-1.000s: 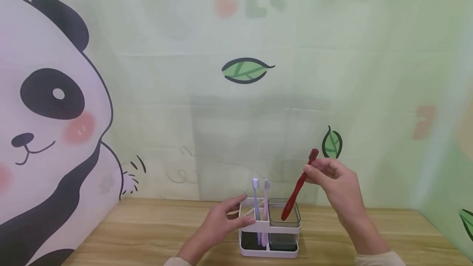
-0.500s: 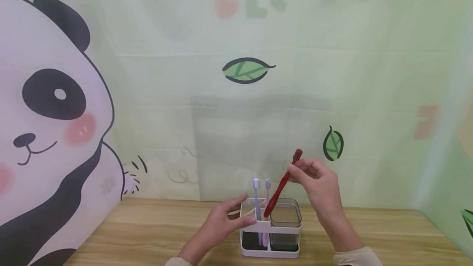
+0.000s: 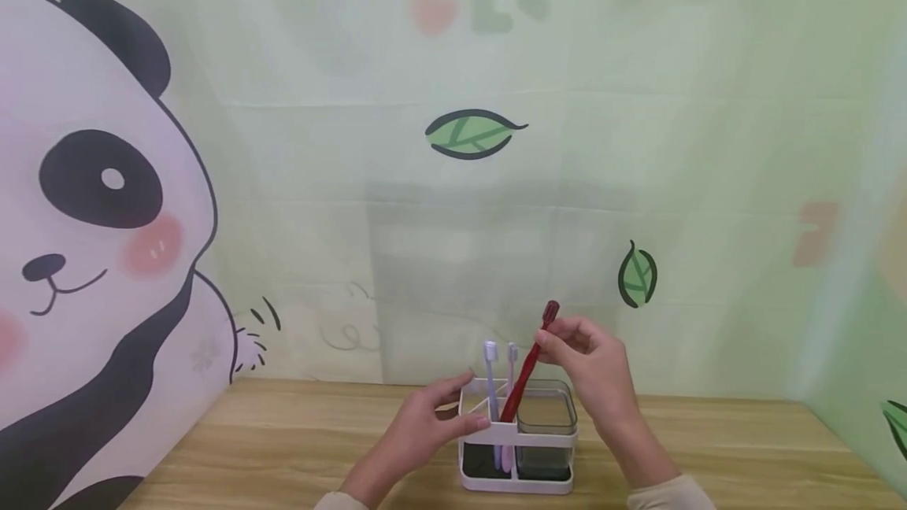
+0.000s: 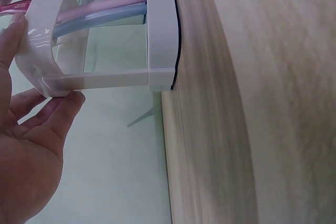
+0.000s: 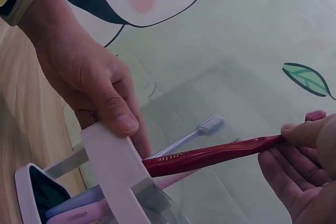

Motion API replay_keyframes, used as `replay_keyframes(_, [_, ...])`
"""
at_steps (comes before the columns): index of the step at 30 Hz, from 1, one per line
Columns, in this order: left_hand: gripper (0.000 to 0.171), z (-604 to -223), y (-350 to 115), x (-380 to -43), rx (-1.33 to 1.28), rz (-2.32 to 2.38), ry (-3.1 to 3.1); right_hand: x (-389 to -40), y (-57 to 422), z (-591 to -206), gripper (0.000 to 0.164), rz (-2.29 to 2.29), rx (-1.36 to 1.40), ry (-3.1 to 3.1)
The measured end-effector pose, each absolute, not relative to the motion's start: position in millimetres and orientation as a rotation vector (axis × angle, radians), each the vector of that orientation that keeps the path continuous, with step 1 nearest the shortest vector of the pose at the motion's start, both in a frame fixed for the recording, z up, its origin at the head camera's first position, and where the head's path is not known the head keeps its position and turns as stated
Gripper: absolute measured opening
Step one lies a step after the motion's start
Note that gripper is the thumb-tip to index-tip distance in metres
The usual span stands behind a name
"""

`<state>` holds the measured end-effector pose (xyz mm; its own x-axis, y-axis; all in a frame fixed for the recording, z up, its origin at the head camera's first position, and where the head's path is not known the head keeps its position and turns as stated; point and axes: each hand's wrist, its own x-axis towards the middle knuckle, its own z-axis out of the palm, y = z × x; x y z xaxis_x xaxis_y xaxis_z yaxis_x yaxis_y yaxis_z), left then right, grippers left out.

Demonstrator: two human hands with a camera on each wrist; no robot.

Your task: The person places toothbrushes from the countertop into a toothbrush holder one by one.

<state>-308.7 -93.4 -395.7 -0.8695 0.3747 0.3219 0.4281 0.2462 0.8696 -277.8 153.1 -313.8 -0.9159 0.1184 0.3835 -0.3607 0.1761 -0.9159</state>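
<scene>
My right hand (image 3: 598, 368) pinches a red toothbrush (image 3: 527, 372) near its bristle head, between thumb and fingers. The brush slants, head up to the right, and its handle end is at the top rim of the white toothbrush holder (image 3: 546, 441). A blue toothbrush (image 3: 490, 376) and a pink toothbrush (image 3: 510, 368) stand in the holder's middle slot. My left hand (image 3: 432, 423) grips the holder's left side, thumb in front and fingers behind. In the right wrist view the red handle (image 5: 210, 156) passes just behind the holder's white upper band (image 5: 115, 166).
A clear square cup (image 3: 547, 408) sits in the holder's right compartment. The holder stands on a wood-grain table (image 3: 298, 439). Behind it hangs a pale green cloth (image 3: 319, 179) printed with a panda and leaves.
My right hand has carried the red toothbrush leftward, from over the clear cup to the slot with the other brushes, and slightly down. The left hand has stayed on the holder.
</scene>
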Motion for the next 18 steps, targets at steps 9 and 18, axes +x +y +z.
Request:
replay_keyframes(9, [0.071,-395,-93,-309,-0.796,-1.723,-2.437,-282,147,-320,0.022,1.824,0.236,-2.098])
replay_keyframes(18, [0.071,-396,-94,-310,-0.809,-1.746,-2.420,-286,140,-333,0.017,1.817,0.264,-2.127])
